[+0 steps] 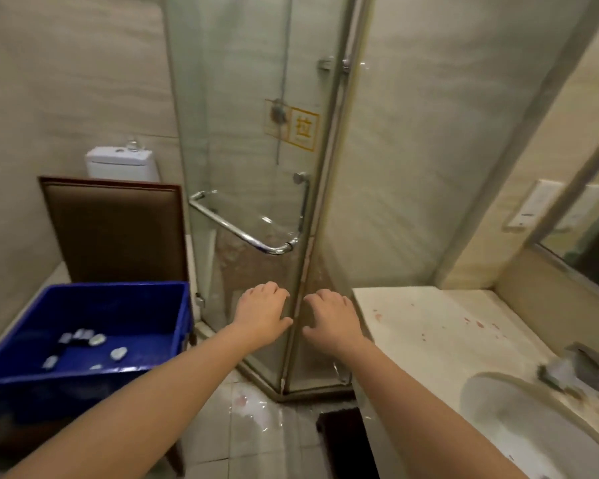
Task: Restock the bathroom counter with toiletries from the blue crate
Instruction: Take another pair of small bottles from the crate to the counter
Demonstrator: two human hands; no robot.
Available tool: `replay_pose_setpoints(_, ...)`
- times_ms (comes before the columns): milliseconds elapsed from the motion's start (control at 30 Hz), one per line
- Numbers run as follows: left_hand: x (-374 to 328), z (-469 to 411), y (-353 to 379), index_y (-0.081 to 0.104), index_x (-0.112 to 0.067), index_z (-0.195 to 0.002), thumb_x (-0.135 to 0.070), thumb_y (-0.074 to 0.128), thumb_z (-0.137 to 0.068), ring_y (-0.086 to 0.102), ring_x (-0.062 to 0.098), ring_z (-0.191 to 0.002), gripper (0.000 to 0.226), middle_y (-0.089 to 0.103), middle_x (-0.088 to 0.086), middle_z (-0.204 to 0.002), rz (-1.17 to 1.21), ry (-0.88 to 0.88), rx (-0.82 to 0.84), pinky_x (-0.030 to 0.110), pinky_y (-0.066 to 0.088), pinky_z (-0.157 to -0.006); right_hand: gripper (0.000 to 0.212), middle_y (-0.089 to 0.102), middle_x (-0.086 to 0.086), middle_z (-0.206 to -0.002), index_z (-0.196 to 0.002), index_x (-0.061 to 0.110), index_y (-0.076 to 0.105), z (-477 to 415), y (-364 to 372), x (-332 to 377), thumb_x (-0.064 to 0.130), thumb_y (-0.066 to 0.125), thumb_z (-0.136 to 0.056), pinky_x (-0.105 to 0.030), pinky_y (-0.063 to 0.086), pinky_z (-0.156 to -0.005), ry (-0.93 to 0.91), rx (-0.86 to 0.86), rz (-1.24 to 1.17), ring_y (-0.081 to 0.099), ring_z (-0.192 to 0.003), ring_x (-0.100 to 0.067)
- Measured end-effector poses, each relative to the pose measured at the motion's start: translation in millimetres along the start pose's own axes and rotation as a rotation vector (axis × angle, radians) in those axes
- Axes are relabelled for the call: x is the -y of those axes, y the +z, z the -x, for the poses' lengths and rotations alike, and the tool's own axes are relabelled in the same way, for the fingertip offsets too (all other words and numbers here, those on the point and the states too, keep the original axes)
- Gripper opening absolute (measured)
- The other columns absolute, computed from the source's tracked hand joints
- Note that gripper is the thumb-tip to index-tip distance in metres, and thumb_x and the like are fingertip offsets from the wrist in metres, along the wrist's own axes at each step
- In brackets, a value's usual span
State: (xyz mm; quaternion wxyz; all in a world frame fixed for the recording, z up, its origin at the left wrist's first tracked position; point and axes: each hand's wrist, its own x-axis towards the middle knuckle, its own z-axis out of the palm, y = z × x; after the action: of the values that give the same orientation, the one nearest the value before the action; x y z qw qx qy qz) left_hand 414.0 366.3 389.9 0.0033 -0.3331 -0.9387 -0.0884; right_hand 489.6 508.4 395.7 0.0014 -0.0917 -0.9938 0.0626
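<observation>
While both our bare arms stretch out in front of the glass shower door [256, 133], our left hand [261, 314] and right hand [331, 318] hover palm-down side by side, fingers loosely curled and holding nothing. The deep blue plastic crate [146, 299] sits on a brown padded chair [115, 223] to the left of our left hand, below it and well apart from it. On the crate's floor lie several small pale wrapped toiletries [83, 344], scattered; they are too blurred to tell one kind from another. The pale marble bathroom counter [429, 326] begins just beside our right hand, with reddish flecks on its surface, a white oval sink [519, 426] and a chrome tap [581, 371] further right.
</observation>
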Motion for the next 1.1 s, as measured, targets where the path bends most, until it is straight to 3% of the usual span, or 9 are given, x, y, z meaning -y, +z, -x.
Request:
replay_pose_setpoints(533, 76, 50, -19, 0.048, -0.025, -0.135, -0.05, 0.059, -0.089, 0.052, 0.018, -0.116, 0.053, 0.053, -0.002, -0.127, -0.035, -0.466, -0.073, 0.034, 0.041, -0.1, 0.054, 0.051, 0.002, -0.131, -0.136, 0.026, 0.049, -74, 8, 91, 0.036, 0.06, -0.084, -0.041, 0.032, -0.112, -0.491, 0.053, -0.062, 0.045, -0.126, -0.02)
replay_pose_setpoints(900, 143, 103, -4, 0.042, -0.025, -0.14, -0.049, 0.057, -0.091, 0.046, 0.017, -0.125, 0.056, 0.048, -0.004, -0.135, -0.021, -0.703, -0.036, 0.035, 0.035, -0.108, 0.06, 0.046, 0.003, -0.135, -0.142, 0.025, 0.043, -97, 46, 167, 0.034, 0.058, -0.086, -0.038, 0.027, -0.113, -0.674, 0.144, -0.055, 0.04, -0.13, -0.02)
replay_pose_setpoints(1100, 198, 111, 0, 0.045, -0.026, -0.138, -0.048, 0.058, -0.091, 0.047, 0.016, -0.125, 0.054, 0.05, -0.004, -0.135, -0.032, -0.707, -0.028, 0.034, 0.035, -0.108, 0.06, 0.047, 0.003, -0.135, -0.142, 0.024, 0.043, -118, 63, 218, 0.033, 0.059, -0.085, -0.039, 0.029, -0.113, -0.681, 0.169, -0.071, 0.042, -0.127, -0.02)
